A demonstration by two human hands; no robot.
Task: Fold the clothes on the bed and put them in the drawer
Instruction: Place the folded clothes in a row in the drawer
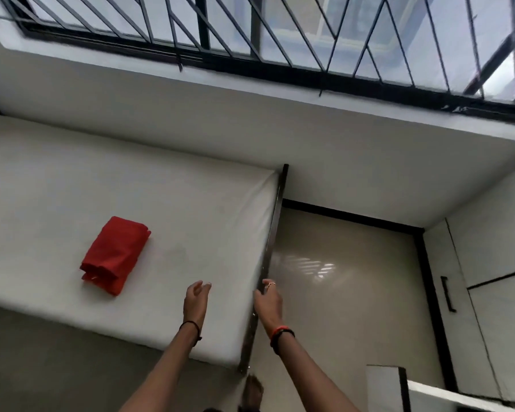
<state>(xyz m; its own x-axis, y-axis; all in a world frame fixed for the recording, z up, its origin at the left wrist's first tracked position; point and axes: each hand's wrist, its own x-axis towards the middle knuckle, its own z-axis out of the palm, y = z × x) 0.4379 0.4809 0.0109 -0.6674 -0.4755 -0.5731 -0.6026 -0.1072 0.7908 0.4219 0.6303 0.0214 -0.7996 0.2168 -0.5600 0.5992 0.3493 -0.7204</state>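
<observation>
The folded red cloth [115,255] lay on the white bed [57,179], ready to be carried. The left grip [197,295] hung open and empty near it. The right grip [268,298] was curled round the dark bed rail [275,221], likely to steady the person. A white cupboard [440,251] stood to the right.

Head-worn wide-angle view, down across the bed [161,203] toward the barred window [280,31].

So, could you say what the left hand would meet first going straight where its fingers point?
The left hand would probably meet bare mattress, then the wall; its height is unclear. The red cloth lies well aside.
</observation>
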